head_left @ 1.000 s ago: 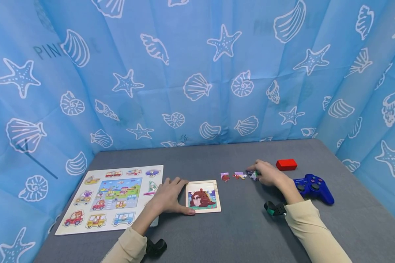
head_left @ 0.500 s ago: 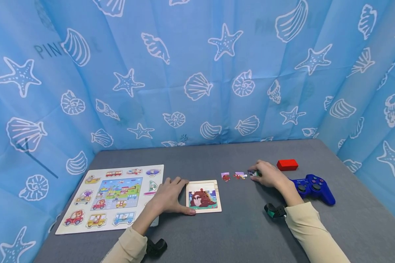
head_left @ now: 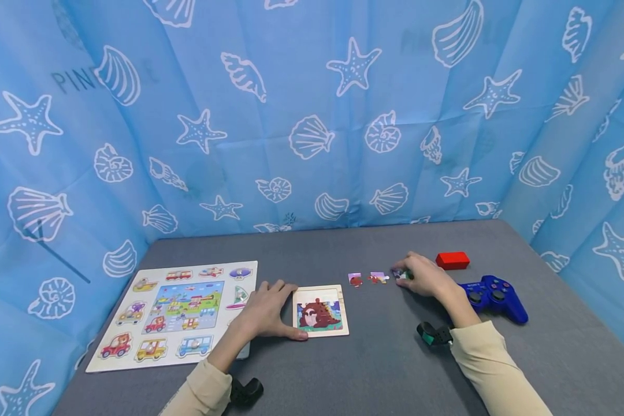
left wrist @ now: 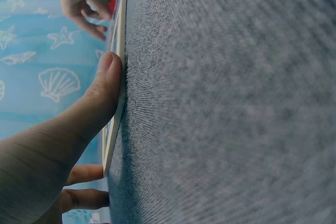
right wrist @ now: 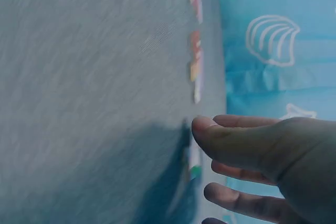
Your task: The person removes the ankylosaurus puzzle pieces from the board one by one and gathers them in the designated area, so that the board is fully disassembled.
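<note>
Puzzle piece (head_left: 401, 274) pickup, looks like
Your left hand (head_left: 267, 311) grips the frame (head_left: 343, 312); can't tell if your right hand (head_left: 422, 275) is pinching yet. Clean lift next, I'd guess.

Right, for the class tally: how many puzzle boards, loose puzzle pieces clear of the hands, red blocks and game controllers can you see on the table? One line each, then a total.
Puzzle boards: 2
Loose puzzle pieces: 2
Red blocks: 1
Game controllers: 1
Total: 6
</note>
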The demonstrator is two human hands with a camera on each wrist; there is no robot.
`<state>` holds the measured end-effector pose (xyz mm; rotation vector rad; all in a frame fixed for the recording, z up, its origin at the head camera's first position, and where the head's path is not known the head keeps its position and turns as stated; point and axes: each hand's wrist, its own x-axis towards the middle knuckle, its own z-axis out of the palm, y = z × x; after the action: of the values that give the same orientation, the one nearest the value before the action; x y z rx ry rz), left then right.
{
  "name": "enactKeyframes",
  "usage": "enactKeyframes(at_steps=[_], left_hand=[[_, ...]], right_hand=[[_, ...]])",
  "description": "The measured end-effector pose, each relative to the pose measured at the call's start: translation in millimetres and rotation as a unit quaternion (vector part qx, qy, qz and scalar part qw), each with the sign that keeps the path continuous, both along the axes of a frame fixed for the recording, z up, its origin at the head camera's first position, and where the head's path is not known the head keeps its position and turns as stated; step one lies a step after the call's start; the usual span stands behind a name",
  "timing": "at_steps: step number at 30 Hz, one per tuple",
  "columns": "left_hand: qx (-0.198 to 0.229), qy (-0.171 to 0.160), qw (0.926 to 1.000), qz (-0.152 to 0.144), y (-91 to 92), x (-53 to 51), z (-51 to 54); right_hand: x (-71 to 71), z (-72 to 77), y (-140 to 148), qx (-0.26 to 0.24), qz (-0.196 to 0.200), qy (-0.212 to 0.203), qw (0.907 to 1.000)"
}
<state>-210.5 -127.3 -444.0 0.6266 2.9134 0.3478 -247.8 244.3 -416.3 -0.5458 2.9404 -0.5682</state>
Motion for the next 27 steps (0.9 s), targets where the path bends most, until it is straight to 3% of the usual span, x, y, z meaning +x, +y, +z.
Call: enactKeyframes(at_steps=[6, 13, 19, 27], left_hand=[[0.002, 0.0, 1.0, 0.0, -1.0, 0.0, -0.7], [0.002, -0.004, 1.0, 0.0, -1.4, 0.1, -0.6], [0.002, -0.005, 1.0, 0.004, -0.7, 0.1, -0.1], [-0.002, -0.012, 0.9999, 0.005, 0.1, -0.8, -1.1]], right_hand=[[1.7, 9.6, -15, -0.006, 0.003, 0.023, 0.9997], [7.3, 20.7, -41, -0.026, 0.014, 0.021, 0.9994], [12.5, 21.0, -70, -0.064, 0.067, 0.027, 0.9953], [16.6, 18.6, -110, -0.069, 0.123, 0.021, 0.9899]])
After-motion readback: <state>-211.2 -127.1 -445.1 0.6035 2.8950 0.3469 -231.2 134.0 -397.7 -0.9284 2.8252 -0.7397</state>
